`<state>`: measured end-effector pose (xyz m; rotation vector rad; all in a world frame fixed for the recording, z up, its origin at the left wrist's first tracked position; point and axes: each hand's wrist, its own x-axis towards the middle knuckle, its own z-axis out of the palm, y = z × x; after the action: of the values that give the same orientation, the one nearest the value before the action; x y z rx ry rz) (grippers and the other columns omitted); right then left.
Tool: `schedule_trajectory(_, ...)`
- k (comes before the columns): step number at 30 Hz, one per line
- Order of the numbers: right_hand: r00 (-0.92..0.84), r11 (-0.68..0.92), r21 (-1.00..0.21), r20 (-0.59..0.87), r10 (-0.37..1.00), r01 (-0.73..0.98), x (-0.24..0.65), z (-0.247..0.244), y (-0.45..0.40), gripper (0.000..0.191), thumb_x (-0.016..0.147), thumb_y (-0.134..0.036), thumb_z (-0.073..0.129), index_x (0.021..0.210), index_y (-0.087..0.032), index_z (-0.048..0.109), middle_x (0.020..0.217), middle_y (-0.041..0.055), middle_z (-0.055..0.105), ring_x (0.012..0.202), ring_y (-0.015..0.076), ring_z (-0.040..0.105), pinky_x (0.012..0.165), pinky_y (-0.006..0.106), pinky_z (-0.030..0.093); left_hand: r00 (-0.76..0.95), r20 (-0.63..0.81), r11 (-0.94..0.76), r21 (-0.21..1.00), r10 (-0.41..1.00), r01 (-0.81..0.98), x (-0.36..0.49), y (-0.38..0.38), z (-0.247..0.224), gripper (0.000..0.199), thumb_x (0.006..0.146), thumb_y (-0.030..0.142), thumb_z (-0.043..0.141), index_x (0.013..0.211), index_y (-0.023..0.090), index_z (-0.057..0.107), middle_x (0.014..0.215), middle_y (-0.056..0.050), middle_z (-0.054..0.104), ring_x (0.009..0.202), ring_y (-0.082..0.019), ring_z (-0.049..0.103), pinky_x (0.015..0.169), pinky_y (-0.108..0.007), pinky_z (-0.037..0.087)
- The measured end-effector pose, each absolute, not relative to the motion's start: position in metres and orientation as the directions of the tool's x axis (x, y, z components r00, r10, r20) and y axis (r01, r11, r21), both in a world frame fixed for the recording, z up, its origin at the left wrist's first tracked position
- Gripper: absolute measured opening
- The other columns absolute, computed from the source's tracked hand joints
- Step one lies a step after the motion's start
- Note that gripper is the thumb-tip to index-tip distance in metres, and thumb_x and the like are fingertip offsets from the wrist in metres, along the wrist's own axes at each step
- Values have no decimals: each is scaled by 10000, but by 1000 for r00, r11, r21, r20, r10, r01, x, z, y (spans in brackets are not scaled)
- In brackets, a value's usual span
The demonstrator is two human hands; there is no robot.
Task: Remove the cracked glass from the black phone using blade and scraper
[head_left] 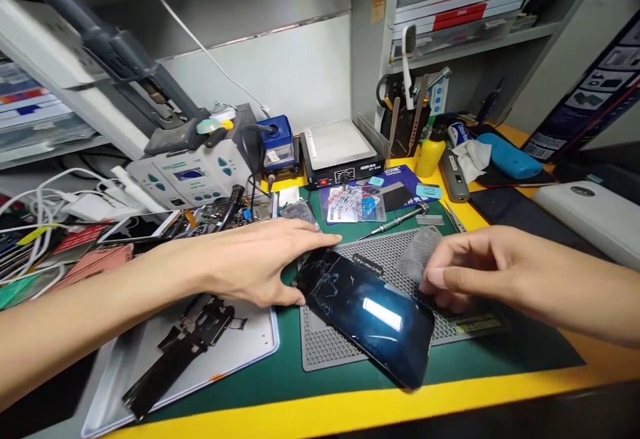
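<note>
A dark glossy smartphone [370, 312] lies aslant over a grey perforated mat [330, 349], its screen bearing smudges and fine lines near the upper left end. My left hand [260, 259] grips that end, thumb on the near edge and index finger at the far side; its other fingers are partly hidden. Right of the phone, my right hand [480, 269] is closed, fingers curled and thumb against the index finger. Whatever may be between those fingertips is hidden. A crumpled clear plastic piece [417, 252] lies just behind them. A small dark strip [367, 264] rests beyond the phone.
At left, a white tray [250, 346] holds black phone parts [190, 346]. Behind stand a control unit [195, 179] and a heating plate [340, 142]. A screwdriver [395, 221], cards [355, 204], a yellow bottle [431, 154] and tweezers [454, 218] lie or stand toward the back.
</note>
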<state>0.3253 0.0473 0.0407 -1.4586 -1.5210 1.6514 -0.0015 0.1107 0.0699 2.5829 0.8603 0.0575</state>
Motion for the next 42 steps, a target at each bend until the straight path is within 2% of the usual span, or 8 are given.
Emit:
schedule_trajectory(5,-382,-461,-806,-585,715,372,319,49,61,339,864,-348,714,1133,-149,659,802,58,736,600,165,686,599,269,594,827,-242,-806,205,508,556,7,101,86,793,789,288,715,1522,251,414,1542,-107,480,1413,-311,459,1159,-440,401)
schedule_trajectory(9,-395,-481,-773,-628,671,413,316,47,67,242,862,-359,710,963,-142,668,820,76,743,662,203,721,620,307,625,908,-36,-880,232,418,415,27,95,83,517,872,141,551,1384,208,528,1348,-83,611,1217,-208,571,1055,-352,475)
schedule_trajectory(13,-423,-456,-772,-629,653,443,315,42,71,264,853,-415,718,849,-159,654,685,41,725,623,202,719,600,297,616,950,143,-955,151,278,256,37,95,60,379,899,98,532,1267,157,603,1248,-120,644,1107,-245,575,950,-438,475)
schedule_trajectory(19,-441,-429,-785,-611,657,448,315,42,72,250,910,-409,653,853,-166,651,665,40,740,617,174,726,580,229,577,957,5,-928,247,289,279,34,91,64,621,788,365,703,1344,150,531,1438,-148,522,1244,-310,492,1058,-509,422)
schedule_trajectory(24,-431,-463,-775,-627,649,431,315,47,73,227,843,-374,723,815,-162,650,659,48,745,582,168,707,577,236,573,909,-208,-891,210,361,402,41,88,78,636,718,351,741,1315,232,555,1327,-113,576,1142,-303,551,948,-449,492)
schedule_trajectory(30,-425,-453,-779,-620,660,433,316,45,70,231,832,-379,731,814,-159,661,673,56,745,594,170,699,592,245,571,911,-215,-905,168,352,390,45,90,77,593,765,314,703,1331,237,546,1187,-112,625,1077,-294,594,934,-423,501)
schedule_trajectory(37,-419,-363,-793,-579,700,489,315,40,65,238,910,-382,630,996,-175,711,776,47,733,642,178,705,581,247,575,871,-238,-855,202,430,477,45,87,78,656,765,262,700,1387,261,493,1409,-78,519,1139,-242,585,932,-345,527)
schedule_trajectory(42,-343,-406,-751,-619,706,520,309,41,66,180,834,-334,687,869,-159,709,657,25,687,630,194,697,573,261,581,880,-228,-860,215,418,464,46,87,78,653,772,255,695,1392,255,491,1465,-43,496,1182,-229,572,985,-347,512)
